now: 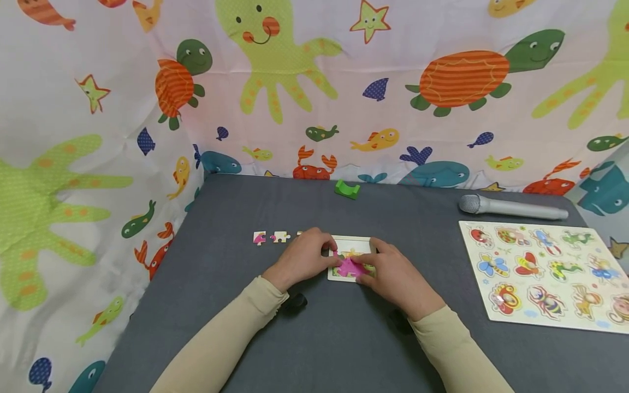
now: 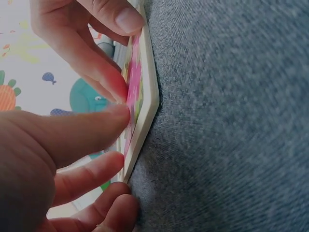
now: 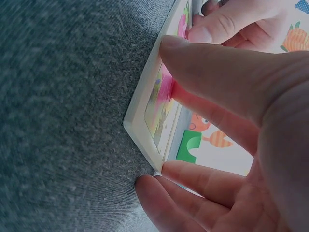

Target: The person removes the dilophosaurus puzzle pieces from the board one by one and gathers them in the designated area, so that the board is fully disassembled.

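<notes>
A small white-rimmed puzzle tray lies on the grey cloth with pink and green picture pieces inside. My left hand is at its left side, thumb and index fingertips on the pieces. On the right side, my right hand touches the pieces with its index finger; its thumb lies at the near rim in the right wrist view, other fingers beside the tray's edge. Left of the tray sit loose jigsaw pieces, one more partly hidden behind my left hand.
Behind the tray stands a green curved block. A grey microphone lies at the back right, above a large board of insect pictures. A printed sea-animal curtain hangs along the back and left.
</notes>
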Available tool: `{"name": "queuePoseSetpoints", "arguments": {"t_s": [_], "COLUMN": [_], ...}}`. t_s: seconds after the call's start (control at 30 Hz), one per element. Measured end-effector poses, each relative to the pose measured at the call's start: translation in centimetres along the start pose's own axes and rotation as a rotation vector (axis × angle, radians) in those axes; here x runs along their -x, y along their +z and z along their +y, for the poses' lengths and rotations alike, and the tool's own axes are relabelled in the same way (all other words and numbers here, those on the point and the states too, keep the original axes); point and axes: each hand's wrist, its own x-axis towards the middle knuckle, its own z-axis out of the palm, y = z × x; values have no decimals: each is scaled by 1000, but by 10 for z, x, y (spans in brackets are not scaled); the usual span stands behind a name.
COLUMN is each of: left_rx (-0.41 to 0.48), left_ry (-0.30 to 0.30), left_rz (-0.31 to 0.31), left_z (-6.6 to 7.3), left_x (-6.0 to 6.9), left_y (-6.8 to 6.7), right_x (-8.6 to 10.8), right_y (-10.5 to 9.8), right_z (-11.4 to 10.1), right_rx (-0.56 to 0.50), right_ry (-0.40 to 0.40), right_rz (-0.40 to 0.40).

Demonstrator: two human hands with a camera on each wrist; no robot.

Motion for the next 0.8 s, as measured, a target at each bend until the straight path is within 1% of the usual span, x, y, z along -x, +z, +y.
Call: {"name": "queuePoseSetpoints", "arguments": {"t_s": [0.27,0.53,0.7,0.8], "left_rx": [1,3,0,8], "left_ry": [-21,-37,-33,-26], "left_rz": [-20,-34,-31,-17], "left_z": [-1,1,0,-1], "left_x": [0,-2,-1,-1], "left_y": [2,3,3,3], "right_x": [-1,-1,-1,-1], "right_y": [0,-1,0,1], "right_z": [-1,0,1,1], "right_rx": [17,16,26,32], "right_ry": [-21,-11,-16,-22], "right_rz": [6,-9,-4,4]}}
